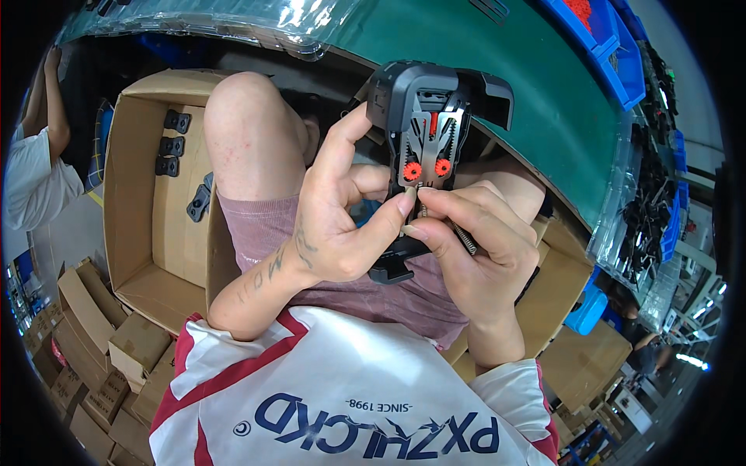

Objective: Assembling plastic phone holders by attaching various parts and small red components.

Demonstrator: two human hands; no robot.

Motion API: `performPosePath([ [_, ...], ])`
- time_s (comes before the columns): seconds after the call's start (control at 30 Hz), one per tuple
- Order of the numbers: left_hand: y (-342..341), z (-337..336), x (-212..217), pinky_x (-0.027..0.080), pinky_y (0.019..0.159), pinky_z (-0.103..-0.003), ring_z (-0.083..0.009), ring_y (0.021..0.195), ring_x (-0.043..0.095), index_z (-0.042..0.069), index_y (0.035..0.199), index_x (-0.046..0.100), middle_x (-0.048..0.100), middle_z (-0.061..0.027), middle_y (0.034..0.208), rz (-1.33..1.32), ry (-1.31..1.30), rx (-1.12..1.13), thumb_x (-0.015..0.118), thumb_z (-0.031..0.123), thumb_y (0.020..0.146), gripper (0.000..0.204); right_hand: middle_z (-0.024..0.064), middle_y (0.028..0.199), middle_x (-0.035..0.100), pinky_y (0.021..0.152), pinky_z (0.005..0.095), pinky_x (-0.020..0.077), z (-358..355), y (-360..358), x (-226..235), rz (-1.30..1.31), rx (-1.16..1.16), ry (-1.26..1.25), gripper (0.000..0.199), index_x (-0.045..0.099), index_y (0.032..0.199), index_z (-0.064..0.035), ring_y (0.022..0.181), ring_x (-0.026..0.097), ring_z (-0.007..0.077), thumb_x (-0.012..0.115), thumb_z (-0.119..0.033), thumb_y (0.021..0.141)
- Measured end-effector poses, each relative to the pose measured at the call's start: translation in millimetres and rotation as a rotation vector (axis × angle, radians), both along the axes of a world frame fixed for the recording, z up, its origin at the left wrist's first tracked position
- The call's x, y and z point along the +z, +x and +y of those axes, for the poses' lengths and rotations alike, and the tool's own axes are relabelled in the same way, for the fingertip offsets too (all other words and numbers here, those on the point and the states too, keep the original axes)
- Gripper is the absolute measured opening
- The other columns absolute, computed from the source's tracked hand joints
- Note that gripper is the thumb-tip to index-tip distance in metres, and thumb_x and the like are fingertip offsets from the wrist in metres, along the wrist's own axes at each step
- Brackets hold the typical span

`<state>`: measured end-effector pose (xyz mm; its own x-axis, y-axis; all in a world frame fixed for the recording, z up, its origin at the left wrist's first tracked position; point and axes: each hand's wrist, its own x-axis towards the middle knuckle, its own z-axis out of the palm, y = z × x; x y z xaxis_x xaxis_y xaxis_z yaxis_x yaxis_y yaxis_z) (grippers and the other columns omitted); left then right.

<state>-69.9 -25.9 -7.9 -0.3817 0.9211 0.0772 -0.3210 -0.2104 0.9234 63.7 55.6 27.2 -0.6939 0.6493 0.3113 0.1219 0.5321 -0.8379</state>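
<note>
**Two hands on one black holder, above my lap**

Two big things frame my view: the green work table (544, 101) curving across the top, and the open cardboard box (148, 233) to my left on the floor. Inside that box lie a few black plastic parts (172, 145), some in a short column near its far wall and one more lying apart, closer to my knee. Blue bins (614, 46) sit along the far right edge of the table, and stacked cardboard cartons (93, 349) stand low on my left.

Above my lap I hold the black plastic holder (423, 140), upright, its open back facing me. In it I see grey toothed metal racks (432, 140) and, just below them, two red gears (427, 168) side by side.

My left hand (334, 225) wraps the holder's left side from behind; its thumb and forefinger close into a narrow pinch right under the gears. My right hand (474, 248) comes in from the other side, fingers curled tight, thumb tip meeting my left thumb tip. Between them I grip a small metal spring (465, 235), one end up by the gears, the rest trailing down-right across my right fingers.
</note>
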Motion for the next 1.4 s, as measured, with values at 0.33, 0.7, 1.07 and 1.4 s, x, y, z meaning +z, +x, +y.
performPosePath([
  [0.33, -2.8, 2.3, 2.6, 0.036, 0.049, -0.012, -0.0085, 0.054, 0.052, 0.004, 0.142, 0.014, 0.066, -0.015, 0.083, -0.2, 0.017, -0.021, 0.05, -0.014, 0.078, 0.075, 0.0128, 0.089, 0.063, 0.061, 0.0231, 0.0446, -2.8, 12.5, -1.9, 0.394, -0.096, -0.29, 0.03, 0.064, 0.1, 0.005, 0.066, 0.052, 0.0146, 0.069, 0.008, 0.07],
  [0.7, -1.1, 2.1, 5.3, 0.035, 0.048, -0.012, -0.0072, 0.053, 0.051, 0.004, 0.141, 0.016, 0.067, -0.016, 0.083, -0.213, -0.017, -0.031, 0.051, -0.014, 0.078, 0.075, 0.0112, 0.086, 0.063, 0.063, 0.024, 0.0464, -5.4, 7.7, 10.3, 0.119, -0.116, -0.368, 0.029, 0.059, 0.099, 0.0036, 0.069, 0.055, 0.0148, 0.069, 0.007, 0.072],
  [1.07, -5.1, 1.6, 3.3, 0.049, 0.061, -0.019, -0.016, 0.066, 0.063, -0.004, 0.141, 0.012, 0.067, -0.0211, 0.091, -0.093, 0.025, -0.076, 0.049, -0.013, 0.078, 0.074, 0.0078, 0.078, 0.063, 0.06, 0.0233, 0.0432, -1.0, 10.7, -6.0, 0.289, -0.069, -0.328, 0.026, 0.06, 0.09, 0.001, 0.067, 0.053, 0.0141, 0.07, 0.01, 0.068],
  [1.4, -0.8, 3.4, 3.1, 0.035, 0.05, -0.013, -0.0076, 0.056, 0.051, 0.005, 0.142, 0.014, 0.066, -0.019, 0.089, -0.056, 0.033, -0.028, 0.05, -0.014, 0.079, 0.075, 0.0078, 0.08, 0.065, 0.058, 0.0226, 0.0408, 3.4, 11.5, 3.4, 0.068, -0.011, -0.288, 0.022, 0.069, 0.087, 0.0022, 0.066, 0.052, 0.0137, 0.071, 0.01, 0.066],
])
